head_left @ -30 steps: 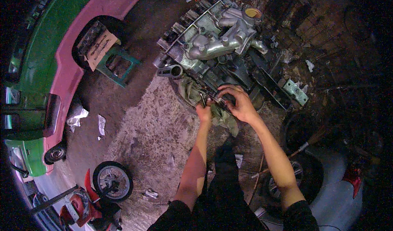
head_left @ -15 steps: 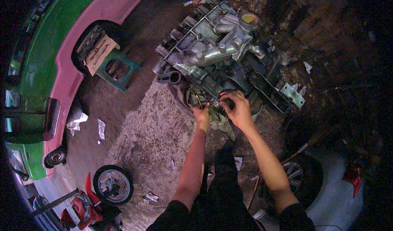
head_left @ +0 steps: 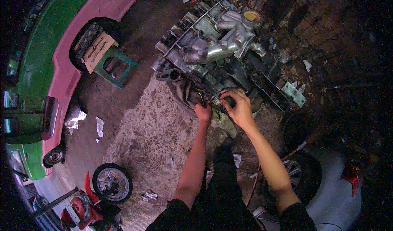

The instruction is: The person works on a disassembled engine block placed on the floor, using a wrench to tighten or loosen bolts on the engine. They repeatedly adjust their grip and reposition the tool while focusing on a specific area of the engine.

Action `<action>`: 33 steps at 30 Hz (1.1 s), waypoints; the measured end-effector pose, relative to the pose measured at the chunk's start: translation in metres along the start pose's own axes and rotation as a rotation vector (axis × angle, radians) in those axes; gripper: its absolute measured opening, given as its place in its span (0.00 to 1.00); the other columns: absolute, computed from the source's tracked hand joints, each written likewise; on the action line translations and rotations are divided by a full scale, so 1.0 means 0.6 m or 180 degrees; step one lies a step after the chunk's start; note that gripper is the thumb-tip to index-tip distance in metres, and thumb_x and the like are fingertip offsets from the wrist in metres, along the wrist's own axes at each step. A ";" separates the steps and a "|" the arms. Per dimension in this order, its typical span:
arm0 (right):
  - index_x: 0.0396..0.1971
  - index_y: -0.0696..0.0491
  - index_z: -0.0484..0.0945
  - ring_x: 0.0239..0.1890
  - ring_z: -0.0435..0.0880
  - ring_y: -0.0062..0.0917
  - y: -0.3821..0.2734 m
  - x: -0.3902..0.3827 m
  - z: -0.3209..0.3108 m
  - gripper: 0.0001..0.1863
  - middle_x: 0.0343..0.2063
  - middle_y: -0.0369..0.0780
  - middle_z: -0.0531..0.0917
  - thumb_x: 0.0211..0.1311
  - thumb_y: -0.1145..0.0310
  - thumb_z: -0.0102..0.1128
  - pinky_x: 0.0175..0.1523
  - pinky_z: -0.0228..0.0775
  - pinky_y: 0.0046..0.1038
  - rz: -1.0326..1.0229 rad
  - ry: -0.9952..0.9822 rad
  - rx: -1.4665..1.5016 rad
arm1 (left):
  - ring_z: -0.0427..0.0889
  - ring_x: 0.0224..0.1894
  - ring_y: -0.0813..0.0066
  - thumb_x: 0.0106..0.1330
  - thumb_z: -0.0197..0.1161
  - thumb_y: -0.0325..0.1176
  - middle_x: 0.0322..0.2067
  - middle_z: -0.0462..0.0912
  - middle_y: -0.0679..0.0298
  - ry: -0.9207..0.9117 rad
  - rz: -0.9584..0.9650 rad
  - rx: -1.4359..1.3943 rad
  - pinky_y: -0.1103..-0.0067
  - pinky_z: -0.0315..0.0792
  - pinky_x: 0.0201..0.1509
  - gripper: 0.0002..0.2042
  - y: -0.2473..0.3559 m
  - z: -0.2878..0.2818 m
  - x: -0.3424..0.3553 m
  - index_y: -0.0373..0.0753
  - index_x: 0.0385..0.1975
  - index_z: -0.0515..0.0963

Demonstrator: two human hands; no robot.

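Observation:
A metal engine [head_left: 221, 46] with a cast aluminium manifold on top lies before me, over a crumpled greenish cloth [head_left: 226, 125]. My left hand [head_left: 203, 112] is closed round a slim metal tool [head_left: 201, 98] at the engine's near lower edge. Just to the right, my right hand [head_left: 238, 107] has curled fingers and thumb against the same edge; whatever small part they grip is too dark to make out. A dark arm-like part [head_left: 163, 75] with a round hole sits beside the engine's left end, and a pale metal bracket [head_left: 292, 92] lies at its right.
A pink and green vehicle [head_left: 65, 59] stands left, by a green stool [head_left: 118, 73] bearing tools. A red motorcycle [head_left: 82, 208] and loose wheel [head_left: 111, 182] are lower left. A grey car [head_left: 323, 194] and long-handled tool [head_left: 294, 151] are lower right. Paper scraps [head_left: 75, 120] litter the floor.
The view has shifted slightly back and forth. My left hand stays round the tool with small shifts, and my right fingers remain curled at the engine's edge, a little lower than at first.

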State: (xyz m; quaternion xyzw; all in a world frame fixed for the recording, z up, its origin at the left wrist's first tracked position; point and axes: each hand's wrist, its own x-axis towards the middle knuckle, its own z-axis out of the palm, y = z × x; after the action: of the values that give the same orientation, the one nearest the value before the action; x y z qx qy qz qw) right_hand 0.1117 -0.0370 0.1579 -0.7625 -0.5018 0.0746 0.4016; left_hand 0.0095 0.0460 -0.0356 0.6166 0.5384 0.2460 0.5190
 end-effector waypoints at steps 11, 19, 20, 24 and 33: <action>0.31 0.52 0.81 0.46 0.79 0.38 0.002 0.000 0.001 0.09 0.40 0.39 0.85 0.48 0.77 0.67 0.55 0.70 0.36 0.0009 -0.0032 -0.0022 | 0.73 0.27 0.69 0.66 0.56 0.38 0.31 0.78 0.63 -0.1441 -0.2067 -0.2946 0.70 0.69 0.28 0.10 -0.056 -0.016 0.035 0.39 0.39 0.74; 0.31 0.53 0.81 0.45 0.80 0.38 0.000 0.001 0.003 0.08 0.39 0.39 0.85 0.48 0.77 0.67 0.55 0.70 0.36 -0.0047 0.0030 -0.0002 | 0.78 0.23 0.51 0.55 0.63 0.27 0.20 0.79 0.55 0.0087 0.0216 -0.0257 0.64 0.72 0.29 0.07 0.014 0.004 -0.019 0.34 0.32 0.76; 0.31 0.53 0.81 0.45 0.80 0.38 0.000 0.001 0.002 0.08 0.39 0.39 0.85 0.48 0.76 0.67 0.54 0.70 0.36 -0.0064 0.0005 -0.0025 | 0.79 0.24 0.48 0.53 0.64 0.26 0.19 0.79 0.52 0.0295 0.0664 0.0261 0.63 0.73 0.31 0.08 0.013 0.005 -0.027 0.33 0.32 0.77; 0.31 0.52 0.81 0.44 0.81 0.38 -0.001 0.001 0.001 0.08 0.39 0.39 0.85 0.49 0.75 0.67 0.54 0.70 0.36 -0.0084 0.0026 -0.0075 | 0.80 0.28 0.49 0.53 0.64 0.27 0.25 0.81 0.49 0.0379 0.0855 0.0216 0.63 0.73 0.33 0.10 -0.007 0.011 -0.026 0.34 0.36 0.78; 0.32 0.51 0.82 0.45 0.80 0.38 -0.003 0.001 0.001 0.08 0.39 0.38 0.85 0.49 0.75 0.67 0.54 0.71 0.35 0.0064 -0.0002 -0.0129 | 0.75 0.28 0.65 0.62 0.58 0.33 0.32 0.79 0.67 -0.0918 -0.2018 -0.2698 0.68 0.72 0.31 0.15 -0.029 -0.010 0.013 0.44 0.50 0.71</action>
State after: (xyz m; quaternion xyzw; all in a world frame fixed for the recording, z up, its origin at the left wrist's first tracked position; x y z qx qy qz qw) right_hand 0.1103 -0.0360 0.1586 -0.7754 -0.4957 0.0687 0.3851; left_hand -0.0007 0.0537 -0.0515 0.1886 0.4750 0.1859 0.8392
